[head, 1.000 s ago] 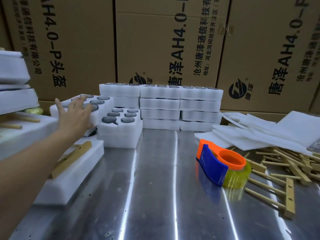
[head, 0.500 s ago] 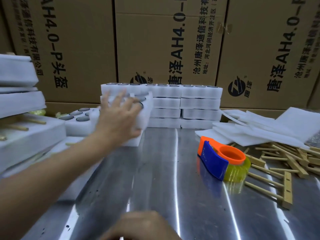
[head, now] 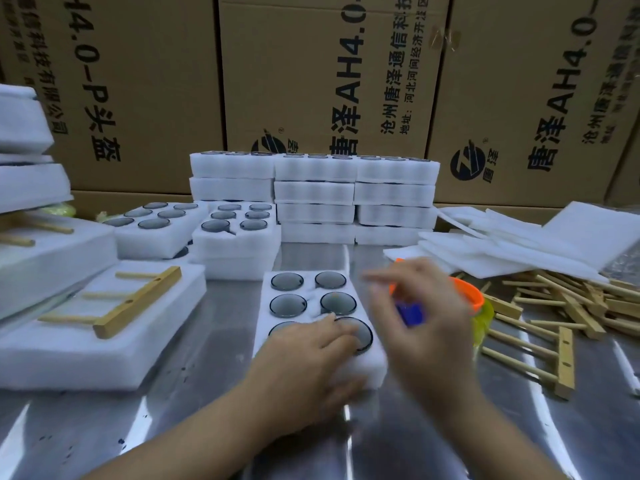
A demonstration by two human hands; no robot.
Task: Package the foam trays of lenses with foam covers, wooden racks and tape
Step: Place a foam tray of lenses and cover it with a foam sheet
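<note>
A white foam tray of lenses lies on the metal table in front of me, its dark round lenses facing up. My left hand grips its near end, fingers over the top and thumb against the near side. Just right of the tray hovers my right hand, blurred, with loose fingers and nothing in it. Thin foam covers are piled at the right, above a heap of wooden racks. An orange and blue tape dispenser sits partly hidden behind my right hand.
More lens trays stand stacked at the back and back left. At the left a foam block carries a wooden rack, beside taller foam stacks. Cardboard boxes wall off the rear.
My left hand has brought a lens tray from the back-left stack to the table's middle. My right hand has risen into view and moved up beside the tray.
</note>
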